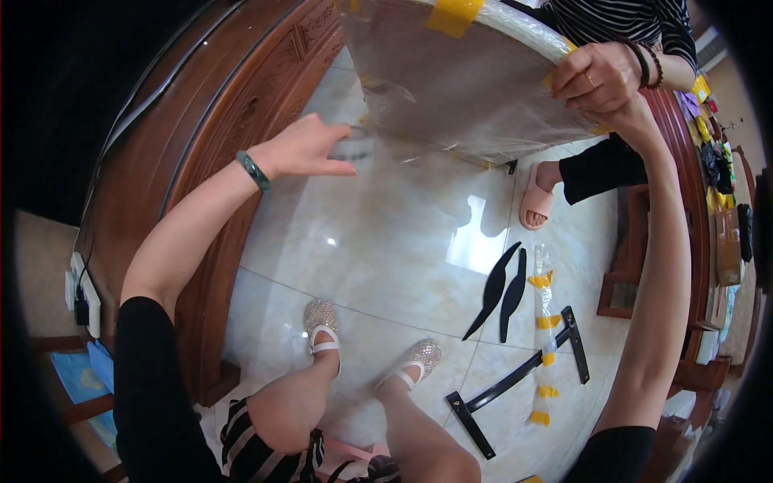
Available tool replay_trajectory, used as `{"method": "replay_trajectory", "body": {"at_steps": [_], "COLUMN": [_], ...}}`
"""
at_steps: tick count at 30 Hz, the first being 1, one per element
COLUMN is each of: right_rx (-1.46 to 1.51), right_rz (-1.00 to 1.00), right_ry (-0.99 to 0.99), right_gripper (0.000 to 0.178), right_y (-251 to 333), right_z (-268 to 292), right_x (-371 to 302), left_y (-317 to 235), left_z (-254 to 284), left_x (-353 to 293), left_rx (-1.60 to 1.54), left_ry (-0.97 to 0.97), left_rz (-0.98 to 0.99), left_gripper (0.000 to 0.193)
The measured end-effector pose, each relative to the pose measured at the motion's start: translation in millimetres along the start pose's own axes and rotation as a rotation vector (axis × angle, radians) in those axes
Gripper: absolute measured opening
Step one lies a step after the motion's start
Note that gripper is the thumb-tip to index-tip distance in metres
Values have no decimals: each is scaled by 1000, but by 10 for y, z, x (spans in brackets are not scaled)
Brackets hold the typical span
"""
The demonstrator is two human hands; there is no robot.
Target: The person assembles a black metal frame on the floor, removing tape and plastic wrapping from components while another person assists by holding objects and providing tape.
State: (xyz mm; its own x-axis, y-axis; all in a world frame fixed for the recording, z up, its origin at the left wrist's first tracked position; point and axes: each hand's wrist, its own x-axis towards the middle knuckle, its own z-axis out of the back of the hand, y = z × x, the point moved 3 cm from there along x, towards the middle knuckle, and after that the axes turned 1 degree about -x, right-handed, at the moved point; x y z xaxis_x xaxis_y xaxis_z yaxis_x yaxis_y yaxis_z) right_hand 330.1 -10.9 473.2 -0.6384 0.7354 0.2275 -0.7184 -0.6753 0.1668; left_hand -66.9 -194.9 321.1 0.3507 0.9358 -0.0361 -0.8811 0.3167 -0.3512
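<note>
Flanking the panel [483,88], our hands stand well apart: the left hand [307,146] is near its lower left corner, thumb and finger seemingly closed on a blurred see-through thing [353,147]; the right hand [632,121] is at its right edge, partly covered by a co-worker's hand [596,76], so we cannot tell how its fingers lie. The panel leans in front of us, and we take the co-worker's grip as a way to steady it. Clear film [386,92] and yellow tape [453,16] wrap it, probably against knocks. Nearer us than the panel, two black strips [493,288], a bubble-wrap strip [543,302] and a black frame [515,378] lie on the floor [386,233], apparently kept clear of its edge. We can make out no brand, label or writing on any of these.
</note>
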Motion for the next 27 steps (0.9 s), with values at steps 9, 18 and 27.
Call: {"method": "replay_trajectory", "body": {"at_steps": [9,18,27], "right_rx": [-36,-30,-81], "right_rz": [-81,-90,-72], "right_ry": [18,34,22], "right_gripper": [34,30,30], "right_y": [-24,-30,-36], "right_z": [-27,-80,-125], "right_x": [-10,-82,-154], "left_y": [343,730,1050], "left_z": [4,-203,-268], "left_x": [3,450,805], "left_rx": [399,335,328], "left_ry": [-297,-584,-801], "left_rz": [219,581,560], "left_gripper": [46,49,51]}}
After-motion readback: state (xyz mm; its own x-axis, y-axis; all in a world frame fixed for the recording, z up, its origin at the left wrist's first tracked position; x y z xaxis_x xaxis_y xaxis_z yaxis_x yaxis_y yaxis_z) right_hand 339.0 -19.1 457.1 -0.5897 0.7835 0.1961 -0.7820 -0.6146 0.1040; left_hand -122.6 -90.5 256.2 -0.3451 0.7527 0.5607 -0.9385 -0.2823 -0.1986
